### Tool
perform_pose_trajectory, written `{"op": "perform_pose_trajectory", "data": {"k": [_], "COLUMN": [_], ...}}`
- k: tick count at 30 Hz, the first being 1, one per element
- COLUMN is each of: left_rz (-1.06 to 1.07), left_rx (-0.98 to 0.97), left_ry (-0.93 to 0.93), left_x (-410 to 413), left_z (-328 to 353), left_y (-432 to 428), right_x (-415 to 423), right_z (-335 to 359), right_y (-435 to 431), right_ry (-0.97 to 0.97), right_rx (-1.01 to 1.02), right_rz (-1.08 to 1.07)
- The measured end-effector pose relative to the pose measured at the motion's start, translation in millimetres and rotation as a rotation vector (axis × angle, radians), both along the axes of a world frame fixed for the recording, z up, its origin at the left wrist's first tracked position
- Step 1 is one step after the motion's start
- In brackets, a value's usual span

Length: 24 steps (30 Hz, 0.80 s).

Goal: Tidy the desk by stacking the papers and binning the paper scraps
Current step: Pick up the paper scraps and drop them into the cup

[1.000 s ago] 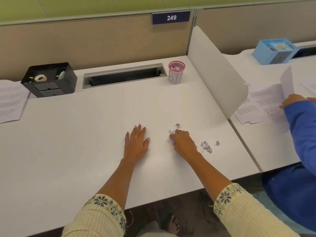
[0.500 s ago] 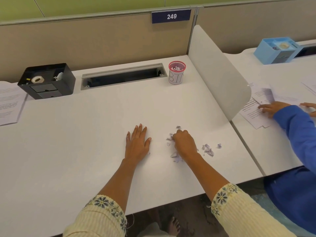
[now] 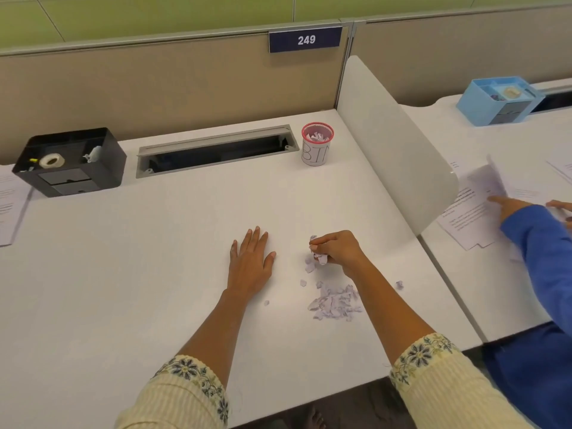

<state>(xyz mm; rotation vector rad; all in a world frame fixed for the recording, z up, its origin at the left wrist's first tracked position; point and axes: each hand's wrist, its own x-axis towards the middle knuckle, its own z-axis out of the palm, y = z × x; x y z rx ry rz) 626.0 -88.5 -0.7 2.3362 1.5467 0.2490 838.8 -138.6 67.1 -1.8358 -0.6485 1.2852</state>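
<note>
My right hand [image 3: 339,247] is lifted slightly off the white desk [image 3: 154,258], its fingers curled round a small wad of paper scraps [image 3: 318,257]. A loose pile of torn scraps [image 3: 335,301] lies just below it, under my right forearm, with single bits scattered around. My left hand [image 3: 250,260] rests flat on the desk, fingers straight. The red-rimmed cup marked BIN [image 3: 317,144] stands at the back of the desk and holds some scraps. A stack of printed papers [image 3: 9,202] lies at the far left edge.
A black desk organiser [image 3: 69,162] with a tape roll sits back left, beside a cable slot [image 3: 216,150]. A white divider panel [image 3: 393,140] bounds the right side. Beyond it another person in a blue sleeve [image 3: 544,243] handles papers near a blue box [image 3: 498,100].
My right hand has gathered scraps into its fingers and lifted them off the desk, uncovering the pile beneath. My left hand has stayed flat. The neighbour's hand has shifted on their papers.
</note>
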Motion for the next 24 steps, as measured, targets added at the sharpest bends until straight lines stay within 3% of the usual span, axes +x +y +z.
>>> {"op": "perform_pose_trajectory", "data": {"k": [9, 24], "left_rz": [-0.046, -0.167], "left_rx": [-0.019, 0.051], "left_ry": [0.004, 0.060], "left_x": [27, 60], "left_z": [-3, -6], "left_y": [49, 113], "right_x": [21, 67], "right_z": [9, 51], "right_y": [51, 170], "right_ry": [0.196, 0.236], "right_rx": [0.082, 0.239], "right_rz": [-0.104, -0.254]}}
